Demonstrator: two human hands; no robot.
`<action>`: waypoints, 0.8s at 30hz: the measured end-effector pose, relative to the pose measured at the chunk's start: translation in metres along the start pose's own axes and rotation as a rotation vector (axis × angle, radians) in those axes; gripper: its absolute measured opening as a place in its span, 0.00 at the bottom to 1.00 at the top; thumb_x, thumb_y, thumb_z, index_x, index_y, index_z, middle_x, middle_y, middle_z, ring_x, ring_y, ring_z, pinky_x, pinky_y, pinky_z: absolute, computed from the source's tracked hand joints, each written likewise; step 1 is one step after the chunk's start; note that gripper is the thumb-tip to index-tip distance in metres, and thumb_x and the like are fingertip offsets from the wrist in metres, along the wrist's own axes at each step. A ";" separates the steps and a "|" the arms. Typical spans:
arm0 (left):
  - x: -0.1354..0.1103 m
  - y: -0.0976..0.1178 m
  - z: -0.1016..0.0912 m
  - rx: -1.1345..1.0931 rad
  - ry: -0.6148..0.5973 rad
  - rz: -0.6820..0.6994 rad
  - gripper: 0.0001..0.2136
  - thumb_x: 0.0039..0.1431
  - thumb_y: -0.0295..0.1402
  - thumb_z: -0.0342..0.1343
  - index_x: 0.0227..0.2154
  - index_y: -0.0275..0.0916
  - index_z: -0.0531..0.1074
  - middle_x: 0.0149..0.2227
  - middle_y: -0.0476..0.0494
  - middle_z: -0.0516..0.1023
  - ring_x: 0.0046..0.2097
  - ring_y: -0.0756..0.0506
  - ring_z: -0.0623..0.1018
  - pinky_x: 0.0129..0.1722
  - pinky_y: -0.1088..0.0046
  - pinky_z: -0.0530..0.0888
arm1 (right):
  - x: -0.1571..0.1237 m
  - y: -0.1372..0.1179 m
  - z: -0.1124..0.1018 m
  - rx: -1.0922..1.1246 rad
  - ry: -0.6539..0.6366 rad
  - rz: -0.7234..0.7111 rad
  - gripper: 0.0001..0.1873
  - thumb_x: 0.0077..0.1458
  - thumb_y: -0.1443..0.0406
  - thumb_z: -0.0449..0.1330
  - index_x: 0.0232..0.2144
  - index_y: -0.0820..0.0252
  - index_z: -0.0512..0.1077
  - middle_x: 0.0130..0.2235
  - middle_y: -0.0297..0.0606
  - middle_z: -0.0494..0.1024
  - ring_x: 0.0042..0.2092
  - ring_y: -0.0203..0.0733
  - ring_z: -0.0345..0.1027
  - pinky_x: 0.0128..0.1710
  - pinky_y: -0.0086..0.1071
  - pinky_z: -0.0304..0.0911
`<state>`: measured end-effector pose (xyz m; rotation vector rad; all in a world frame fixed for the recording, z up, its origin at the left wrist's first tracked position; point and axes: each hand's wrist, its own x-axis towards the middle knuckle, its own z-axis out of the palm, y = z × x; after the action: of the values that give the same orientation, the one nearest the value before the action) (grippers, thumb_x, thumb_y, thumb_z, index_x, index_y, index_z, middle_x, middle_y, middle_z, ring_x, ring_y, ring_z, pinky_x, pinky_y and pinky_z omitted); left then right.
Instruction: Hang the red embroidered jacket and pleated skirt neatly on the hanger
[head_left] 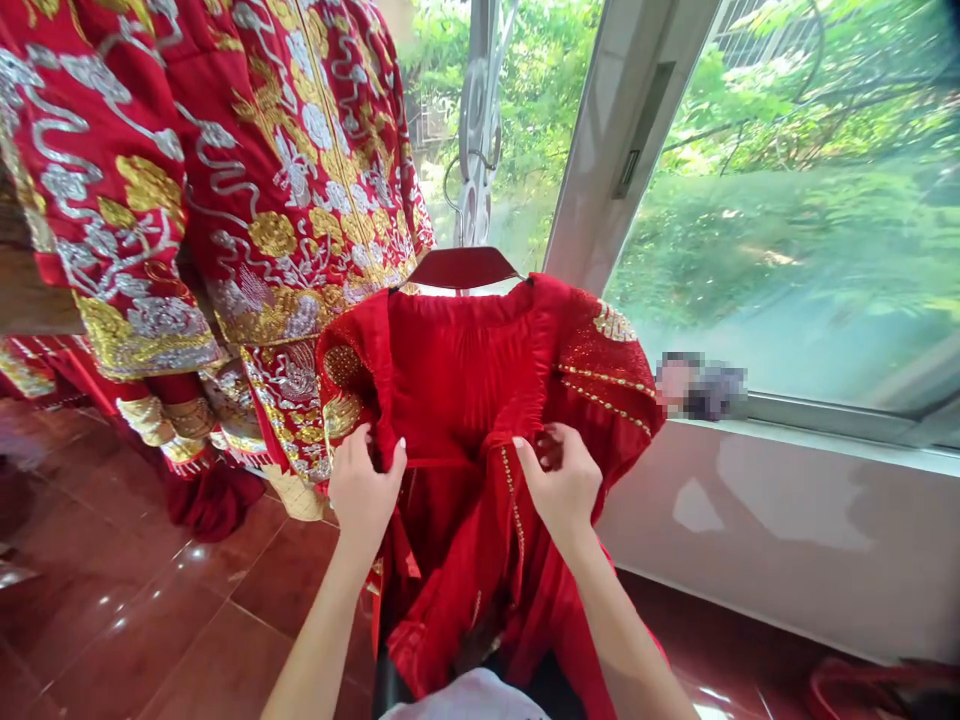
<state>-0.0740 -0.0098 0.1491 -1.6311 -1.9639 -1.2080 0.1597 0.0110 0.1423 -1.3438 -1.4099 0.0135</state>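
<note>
A plain red garment [457,370] with gold trim on its sleeves hangs from a dark red hanger [461,268] hooked on white metalwork at the window. My left hand [364,490] is closed, gripping the left edge of its open front. My right hand [559,480] is closed too, pinching the right edge of the fabric beside a line of gold beads. Both hands hold the cloth at about waist height of the garment, spread apart.
A heavily embroidered red, gold and silver robe [225,200] hangs at the left, close to the garment. A white window sill [825,445] with a blurred object [701,385] runs at the right. The floor is glossy red-brown tile [135,610].
</note>
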 end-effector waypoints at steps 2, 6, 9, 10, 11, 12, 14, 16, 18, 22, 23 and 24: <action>0.004 0.002 -0.001 0.034 -0.138 -0.108 0.12 0.60 0.42 0.47 0.39 0.42 0.70 0.35 0.38 0.77 0.38 0.37 0.77 0.36 0.62 0.70 | 0.010 -0.004 0.003 -0.024 -0.059 -0.082 0.13 0.57 0.52 0.53 0.28 0.53 0.67 0.27 0.40 0.73 0.27 0.46 0.66 0.29 0.39 0.63; 0.026 -0.009 -0.030 -0.059 -0.148 -0.216 0.09 0.59 0.40 0.48 0.30 0.43 0.70 0.28 0.44 0.77 0.32 0.42 0.76 0.33 0.66 0.69 | 0.024 -0.016 -0.023 0.002 -0.061 -0.120 0.19 0.59 0.56 0.48 0.17 0.52 0.57 0.18 0.35 0.62 0.21 0.41 0.56 0.24 0.36 0.55; 0.025 -0.011 -0.054 -0.205 0.001 -0.186 0.09 0.59 0.40 0.49 0.29 0.42 0.69 0.27 0.48 0.76 0.29 0.45 0.74 0.33 0.70 0.69 | 0.014 -0.029 -0.035 0.088 -0.104 -0.149 0.19 0.58 0.57 0.49 0.16 0.52 0.57 0.17 0.34 0.60 0.21 0.40 0.53 0.21 0.34 0.51; 0.023 -0.009 -0.059 -0.248 -0.011 -0.155 0.09 0.59 0.40 0.50 0.29 0.42 0.69 0.26 0.50 0.75 0.28 0.46 0.74 0.32 0.71 0.69 | 0.009 -0.033 -0.032 0.114 -0.153 -0.206 0.20 0.58 0.58 0.48 0.16 0.53 0.56 0.18 0.35 0.60 0.21 0.40 0.54 0.22 0.34 0.51; 0.022 -0.006 -0.063 -0.276 -0.043 -0.116 0.09 0.59 0.40 0.50 0.29 0.42 0.70 0.25 0.50 0.74 0.27 0.47 0.73 0.31 0.71 0.69 | 0.004 -0.036 -0.028 0.121 -0.209 -0.278 0.20 0.58 0.59 0.48 0.15 0.53 0.55 0.18 0.35 0.61 0.22 0.40 0.56 0.22 0.35 0.52; 0.023 -0.002 -0.065 -0.284 -0.075 -0.068 0.09 0.59 0.40 0.51 0.28 0.42 0.70 0.24 0.50 0.74 0.27 0.47 0.72 0.30 0.71 0.69 | 0.001 -0.040 -0.022 0.105 -0.262 -0.351 0.20 0.58 0.60 0.47 0.15 0.53 0.54 0.19 0.36 0.63 0.23 0.41 0.58 0.23 0.35 0.54; 0.033 0.008 -0.068 -0.246 -0.074 0.050 0.09 0.59 0.39 0.51 0.28 0.41 0.71 0.25 0.49 0.74 0.28 0.46 0.72 0.32 0.69 0.70 | 0.002 -0.044 -0.013 0.032 -0.344 -0.449 0.19 0.59 0.62 0.47 0.15 0.53 0.56 0.20 0.37 0.65 0.24 0.42 0.61 0.25 0.35 0.55; 0.056 0.024 -0.067 -0.165 0.002 0.213 0.09 0.60 0.38 0.51 0.30 0.41 0.72 0.28 0.46 0.76 0.33 0.44 0.73 0.38 0.66 0.70 | 0.012 -0.050 -0.012 -0.028 -0.365 -0.447 0.19 0.59 0.60 0.48 0.17 0.53 0.61 0.21 0.38 0.68 0.25 0.42 0.63 0.26 0.35 0.57; 0.089 0.049 -0.063 -0.101 0.025 0.426 0.09 0.60 0.37 0.50 0.34 0.41 0.73 0.36 0.43 0.77 0.42 0.41 0.74 0.47 0.63 0.68 | 0.030 -0.057 -0.018 -0.066 -0.229 -0.377 0.18 0.60 0.57 0.48 0.22 0.54 0.67 0.24 0.41 0.72 0.29 0.44 0.66 0.31 0.37 0.61; 0.157 0.115 -0.037 -0.144 -0.101 0.774 0.13 0.62 0.36 0.49 0.46 0.41 0.72 0.52 0.40 0.72 0.57 0.38 0.67 0.58 0.57 0.59 | 0.073 -0.075 -0.022 -0.253 0.138 -0.237 0.25 0.57 0.54 0.52 0.52 0.63 0.67 0.53 0.57 0.69 0.56 0.63 0.60 0.50 0.53 0.59; 0.170 0.131 -0.027 -0.164 -0.117 0.806 0.14 0.62 0.35 0.49 0.48 0.41 0.71 0.54 0.40 0.71 0.59 0.38 0.65 0.60 0.56 0.57 | 0.082 -0.078 -0.019 -0.310 0.154 -0.211 0.31 0.56 0.55 0.53 0.58 0.66 0.61 0.59 0.60 0.62 0.61 0.67 0.52 0.52 0.59 0.56; 0.180 0.144 -0.018 -0.167 -0.134 0.825 0.14 0.62 0.35 0.49 0.48 0.40 0.71 0.54 0.39 0.70 0.59 0.37 0.64 0.60 0.55 0.56 | 0.091 -0.079 -0.015 -0.362 0.141 -0.190 0.35 0.56 0.57 0.53 0.61 0.68 0.56 0.63 0.62 0.57 0.63 0.70 0.46 0.52 0.62 0.54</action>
<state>-0.0008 0.0925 0.3424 -2.3048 -1.0311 -0.9394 0.1427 0.0366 0.2597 -1.4640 -1.4588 -0.4729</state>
